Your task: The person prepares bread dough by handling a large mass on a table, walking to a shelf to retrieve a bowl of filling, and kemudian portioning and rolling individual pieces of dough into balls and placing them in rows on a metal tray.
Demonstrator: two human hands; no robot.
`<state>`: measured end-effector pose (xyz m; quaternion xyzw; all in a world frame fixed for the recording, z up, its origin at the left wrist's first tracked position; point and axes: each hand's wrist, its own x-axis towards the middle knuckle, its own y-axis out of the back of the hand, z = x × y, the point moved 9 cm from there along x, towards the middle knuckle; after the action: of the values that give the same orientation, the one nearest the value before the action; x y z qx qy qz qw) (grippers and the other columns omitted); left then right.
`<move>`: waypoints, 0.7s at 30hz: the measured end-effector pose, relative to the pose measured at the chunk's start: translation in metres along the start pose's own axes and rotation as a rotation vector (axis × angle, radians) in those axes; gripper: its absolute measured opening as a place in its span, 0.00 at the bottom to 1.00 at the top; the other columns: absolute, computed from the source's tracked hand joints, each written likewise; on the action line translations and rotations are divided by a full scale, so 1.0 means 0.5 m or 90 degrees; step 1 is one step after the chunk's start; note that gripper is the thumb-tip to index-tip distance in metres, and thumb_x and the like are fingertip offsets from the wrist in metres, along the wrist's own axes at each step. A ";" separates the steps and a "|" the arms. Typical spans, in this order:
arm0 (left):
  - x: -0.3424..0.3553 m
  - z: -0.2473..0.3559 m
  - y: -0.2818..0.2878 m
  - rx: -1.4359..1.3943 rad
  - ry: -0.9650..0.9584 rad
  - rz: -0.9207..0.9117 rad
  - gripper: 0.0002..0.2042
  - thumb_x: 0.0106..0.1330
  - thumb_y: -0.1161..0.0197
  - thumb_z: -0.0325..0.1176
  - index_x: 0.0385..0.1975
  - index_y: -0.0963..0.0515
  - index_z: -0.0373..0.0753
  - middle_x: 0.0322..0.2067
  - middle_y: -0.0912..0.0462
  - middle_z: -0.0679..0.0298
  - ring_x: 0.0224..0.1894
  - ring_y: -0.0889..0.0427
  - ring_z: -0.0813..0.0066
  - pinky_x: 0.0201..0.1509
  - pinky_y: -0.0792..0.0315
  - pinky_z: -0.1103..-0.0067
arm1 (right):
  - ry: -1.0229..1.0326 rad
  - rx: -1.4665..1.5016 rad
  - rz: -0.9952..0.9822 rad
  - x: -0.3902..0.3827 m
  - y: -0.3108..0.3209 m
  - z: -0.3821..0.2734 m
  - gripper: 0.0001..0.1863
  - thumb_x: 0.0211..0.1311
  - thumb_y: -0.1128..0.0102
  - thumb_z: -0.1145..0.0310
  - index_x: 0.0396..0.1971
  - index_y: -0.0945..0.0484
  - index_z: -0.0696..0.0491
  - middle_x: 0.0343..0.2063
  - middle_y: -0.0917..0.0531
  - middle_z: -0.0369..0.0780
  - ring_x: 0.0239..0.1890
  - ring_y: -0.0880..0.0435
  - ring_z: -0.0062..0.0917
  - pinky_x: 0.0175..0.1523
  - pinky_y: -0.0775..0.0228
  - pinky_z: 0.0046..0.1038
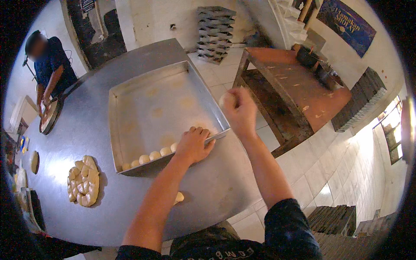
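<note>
1. Left hand [193,145] lies flat, fingers spread, in the shiny metal tray [130,93], beside smooth dough balls [149,157].
2. Right hand [241,110] pinches a round dough ball [226,100] above the tray's corner.
3. A blue rectangular sign [346,24] hangs on the wall.

Tray [130,93] floor lies open beyond the dough balls [149,157] lining its near wall.

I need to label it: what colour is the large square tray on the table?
The tray is silver-grey bare metal, shown best in the head view.
</note>
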<state>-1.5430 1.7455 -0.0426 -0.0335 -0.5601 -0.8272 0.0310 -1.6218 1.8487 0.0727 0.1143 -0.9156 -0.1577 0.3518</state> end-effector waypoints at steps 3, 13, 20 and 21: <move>0.005 0.003 -0.008 -0.006 -0.006 -0.002 0.21 0.61 0.46 0.47 0.44 0.26 0.35 0.46 0.24 0.53 0.51 0.28 0.53 0.56 0.34 0.65 | -0.040 -0.201 -0.194 -0.057 -0.054 0.086 0.07 0.59 0.45 0.70 0.35 0.26 0.58 0.26 0.21 0.40 0.28 0.24 0.23 0.37 0.30 0.24; -0.248 -0.145 0.216 -0.200 -0.008 0.451 0.08 0.58 0.41 0.30 0.37 0.24 0.36 0.39 0.21 0.56 0.46 0.26 0.56 0.52 0.32 0.67 | 0.302 -0.090 -0.536 -0.477 -0.299 -0.239 0.13 0.53 0.42 0.71 0.40 0.25 0.55 0.44 0.25 0.45 0.48 0.30 0.40 0.56 0.40 0.35; -0.736 -0.500 0.338 0.064 0.361 0.595 0.08 0.56 0.40 0.26 0.36 0.24 0.36 0.39 0.22 0.55 0.45 0.25 0.56 0.49 0.31 0.67 | 0.007 0.001 -0.536 -0.548 -0.203 -0.144 0.16 0.50 0.47 0.77 0.42 0.24 0.54 0.48 0.26 0.45 0.50 0.31 0.42 0.57 0.43 0.41; -0.795 -0.556 0.353 0.115 0.437 0.563 0.10 0.57 0.41 0.27 0.39 0.24 0.36 0.41 0.22 0.55 0.47 0.26 0.56 0.50 0.32 0.66 | 0.085 -0.141 -0.568 -0.534 -0.210 -0.144 0.17 0.52 0.47 0.74 0.44 0.26 0.53 0.50 0.28 0.46 0.52 0.32 0.42 0.58 0.45 0.42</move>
<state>-1.1371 1.4275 -0.0182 0.0091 -0.5194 -0.6476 0.5574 -1.3686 1.8225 -0.0780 0.4687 -0.7302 -0.3824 0.3177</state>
